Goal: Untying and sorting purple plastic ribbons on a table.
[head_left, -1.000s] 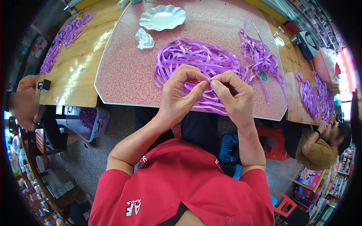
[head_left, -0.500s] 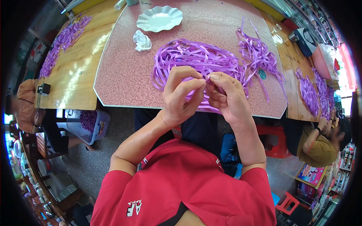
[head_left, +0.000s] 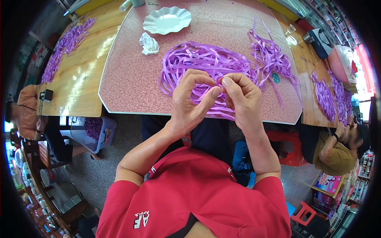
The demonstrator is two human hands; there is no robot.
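Above the near edge of the table, both hands meet at their fingertips over a pile of purple ribbon (head_left: 202, 55). My left hand (head_left: 192, 97) has its thumb and forefinger curled toward each other at a small bit of ribbon. My right hand (head_left: 245, 97) pinches the same bit between thumb and forefinger, its other fingers folded in. What lies exactly between the fingertips is small and partly hidden. The looped pile spreads behind and under both hands. A looser tangle of ribbon (head_left: 272, 57) lies to the right, beside a small green round piece (head_left: 276, 77).
A white scalloped plate (head_left: 166, 20) and crumpled tissue (head_left: 149, 43) sit at the back left of the pink speckled table (head_left: 131, 85). Wooden tables with more ribbon flank it. One person sits at each side. A plastic bin (head_left: 105, 135) stands on the floor at left.
My left thumb has dropped a little from the forefinger, and my right hand has turned slightly, its forefinger more bent. The pile stays in place.
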